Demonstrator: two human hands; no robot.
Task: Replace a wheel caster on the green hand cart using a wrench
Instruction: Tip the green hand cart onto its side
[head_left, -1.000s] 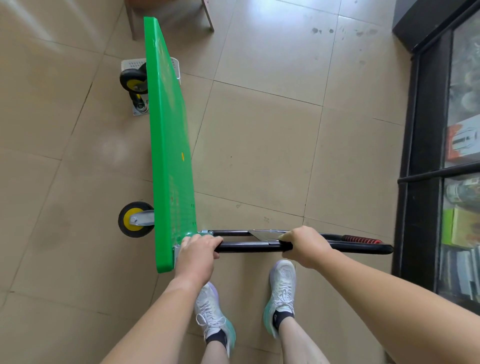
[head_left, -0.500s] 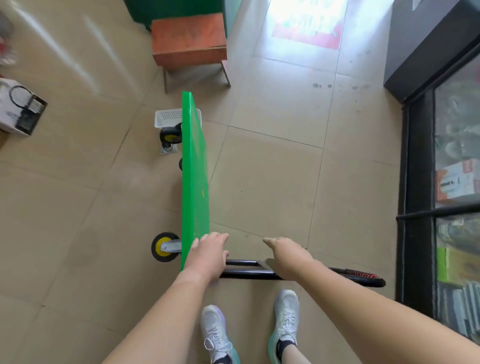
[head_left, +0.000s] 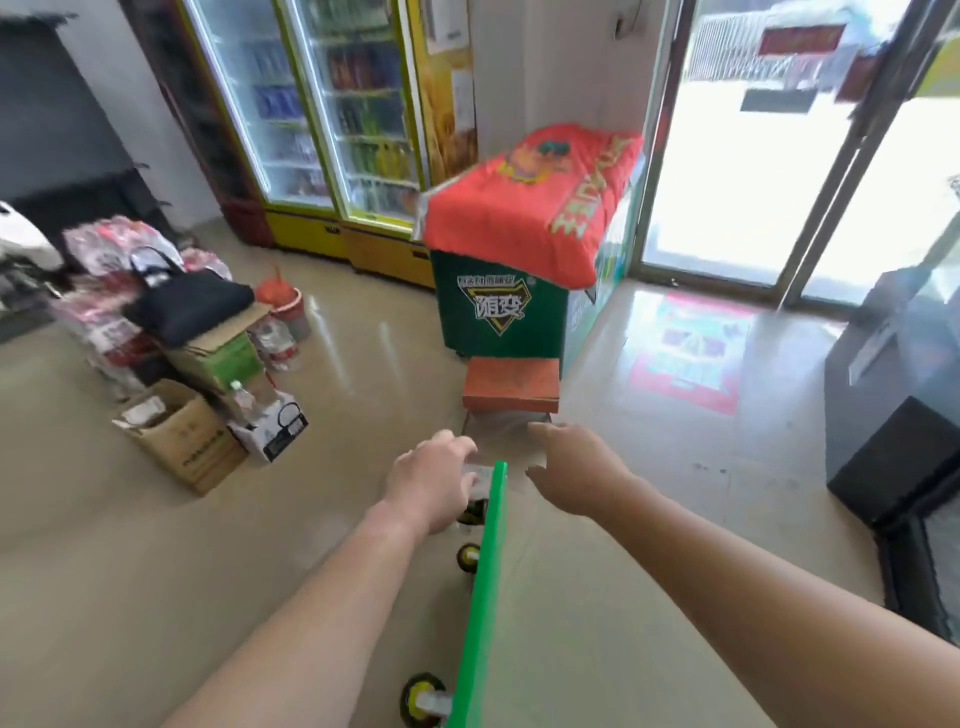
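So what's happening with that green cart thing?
The green hand cart stands tipped up on its long edge on the floor, with its yellow wheels sticking out to the left. A person reaches both arms forward over it. The left hand and the right hand are on either side of its far end, holding nothing. No wrench is in sight.

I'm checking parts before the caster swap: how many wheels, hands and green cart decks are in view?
Hands: 2 (left hand, right hand)
Wheels: 3, the farthest partly behind the left hand
Green cart deck: 1
Total: 6
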